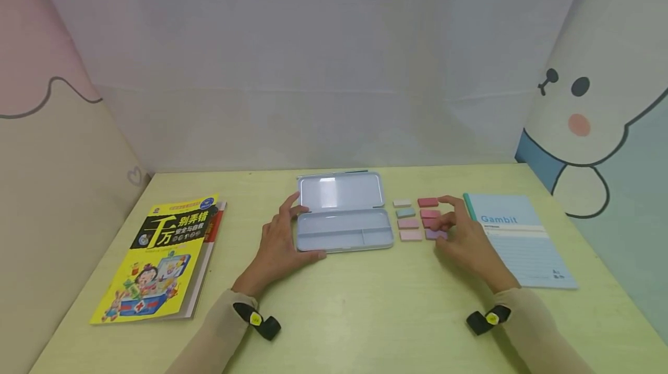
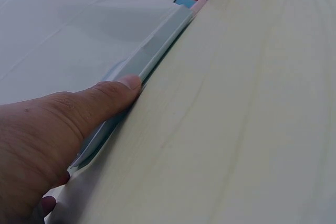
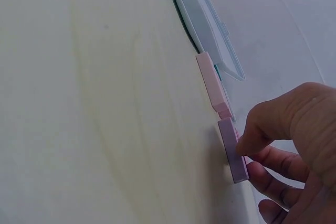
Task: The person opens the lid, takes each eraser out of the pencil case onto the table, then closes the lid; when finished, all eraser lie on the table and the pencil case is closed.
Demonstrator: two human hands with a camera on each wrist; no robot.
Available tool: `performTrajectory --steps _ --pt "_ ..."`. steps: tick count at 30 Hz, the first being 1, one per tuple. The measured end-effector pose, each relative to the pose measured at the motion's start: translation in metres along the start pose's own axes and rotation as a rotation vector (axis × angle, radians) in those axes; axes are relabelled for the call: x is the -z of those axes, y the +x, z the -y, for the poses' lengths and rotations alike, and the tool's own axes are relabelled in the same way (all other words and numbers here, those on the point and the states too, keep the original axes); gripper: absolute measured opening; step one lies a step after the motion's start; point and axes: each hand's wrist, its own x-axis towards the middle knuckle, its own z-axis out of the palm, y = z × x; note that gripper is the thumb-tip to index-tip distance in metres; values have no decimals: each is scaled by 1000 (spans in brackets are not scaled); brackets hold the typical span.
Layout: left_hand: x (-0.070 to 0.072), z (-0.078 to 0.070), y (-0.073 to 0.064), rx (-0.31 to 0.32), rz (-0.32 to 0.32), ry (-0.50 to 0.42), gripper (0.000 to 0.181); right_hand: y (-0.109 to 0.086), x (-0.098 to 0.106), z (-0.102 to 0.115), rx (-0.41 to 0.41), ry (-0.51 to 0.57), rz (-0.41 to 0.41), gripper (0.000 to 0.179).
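Observation:
An opened pale blue flat case point(image 1: 325, 240), with divided compartments and its lid point(image 1: 341, 191) laid back, sits mid-table. My left hand point(image 1: 279, 244) holds its left end, thumb along the front edge and fingers by the hinge. Right of the case, several small rectangular blocks lie in two columns, among them a white block point(image 1: 402, 203), a grey-green block point(image 1: 405, 212), a pale pink block point(image 1: 410, 236) and a dark pink block point(image 1: 427, 202). My right hand point(image 1: 463, 240) is at the right column, its fingertips by the blocks' right ends and its thumb at the purple block point(image 3: 232, 150).
A yellow book point(image 1: 156, 258) lies on top of another book point(image 1: 211, 229) at the left. A light blue notebook point(image 1: 527, 246) lies right of the right hand. Behind the case lid is a thin dark rod point(image 1: 357, 172). A white cloth point(image 1: 323, 72) hangs behind the table.

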Motion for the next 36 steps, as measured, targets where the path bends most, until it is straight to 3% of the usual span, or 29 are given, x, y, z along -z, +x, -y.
performTrajectory --steps 3,10,17,27,36 --pt "0 0 0 0 0 3 136 0 0 -2 41 11 -17 82" --pt "1 -2 -1 6 4 -1 134 0 -1 0 26 27 -22 82" --pt "1 -2 -1 2 2 -3 132 3 -2 8 73 60 -52 81" --pt "2 -6 -1 3 14 -9 130 8 -3 20 55 94 -60 78" --pt "1 -3 -1 7 11 8 129 14 -8 29 45 191 -4 73"
